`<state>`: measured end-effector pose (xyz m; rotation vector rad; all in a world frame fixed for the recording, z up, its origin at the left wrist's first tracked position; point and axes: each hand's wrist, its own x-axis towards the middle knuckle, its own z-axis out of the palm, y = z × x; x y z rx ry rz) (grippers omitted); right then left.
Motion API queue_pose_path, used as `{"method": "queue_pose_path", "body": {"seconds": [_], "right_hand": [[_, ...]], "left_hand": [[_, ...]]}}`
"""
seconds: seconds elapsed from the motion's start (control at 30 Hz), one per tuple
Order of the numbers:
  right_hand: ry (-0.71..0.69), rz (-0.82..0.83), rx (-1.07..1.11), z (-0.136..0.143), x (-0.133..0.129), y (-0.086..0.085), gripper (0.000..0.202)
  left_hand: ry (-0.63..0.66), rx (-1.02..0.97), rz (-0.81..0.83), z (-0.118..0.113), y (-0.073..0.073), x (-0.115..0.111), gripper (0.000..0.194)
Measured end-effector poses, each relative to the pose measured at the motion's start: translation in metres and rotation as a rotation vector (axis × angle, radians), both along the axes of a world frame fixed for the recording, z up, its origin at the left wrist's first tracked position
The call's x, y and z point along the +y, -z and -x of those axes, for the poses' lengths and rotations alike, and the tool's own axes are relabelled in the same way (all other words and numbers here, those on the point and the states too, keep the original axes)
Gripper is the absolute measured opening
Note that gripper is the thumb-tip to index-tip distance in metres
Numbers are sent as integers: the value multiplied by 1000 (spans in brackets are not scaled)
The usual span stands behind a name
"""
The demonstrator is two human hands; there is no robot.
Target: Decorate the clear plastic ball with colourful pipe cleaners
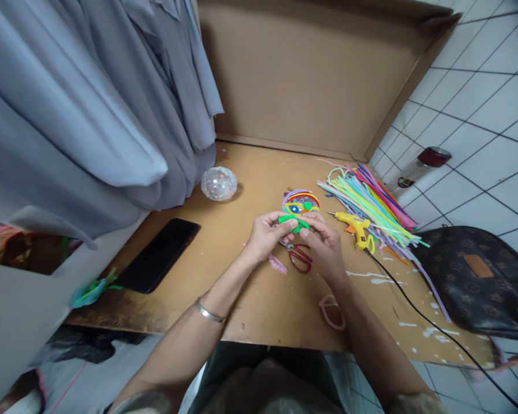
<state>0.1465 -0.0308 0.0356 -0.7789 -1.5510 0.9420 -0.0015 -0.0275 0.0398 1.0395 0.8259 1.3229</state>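
Both my hands pinch a small bright green pipe-cleaner piece (pixel 301 224) over the middle of the table. My left hand (pixel 271 231) grips its left part, and my right hand (pixel 324 240) closes on its right part. Just behind them lies a round colourful craft piece (pixel 301 199) with yellow, red, purple and green strips, its lower part hidden by my fingers. Under the hands rest scissors with red handles (pixel 301 259). A pink fuzzy piece (pixel 278 264) sits beside the scissors. Close to my right forearm is a pink loop (pixel 332 313).
A yellow glue gun (pixel 357 226) with a black cord lies right, before a pile of coloured pipe cleaners (pixel 371 198). A dark patterned bag (pixel 475 282) and a red-lidded bottle (pixel 427 164) stand at the right. Leftward are a clear ball (pixel 219 184), a phone (pixel 157 256) and a grey curtain (pixel 112 103).
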Motion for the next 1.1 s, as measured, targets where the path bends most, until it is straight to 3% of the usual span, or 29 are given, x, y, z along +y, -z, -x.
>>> {"method": "queue_pose_path", "body": {"seconds": [0.53, 0.73, 1.1], "right_hand": [[-29, 79, 88, 7, 4, 13, 19], [-33, 112, 92, 8, 5, 16, 20], [94, 213, 88, 13, 2, 9, 16]], "left_hand": [[-85, -121, -40, -5, 10, 8, 53], [-92, -123, 3, -5, 8, 7, 45], [-153, -185, 60, -3, 12, 11, 39]]}}
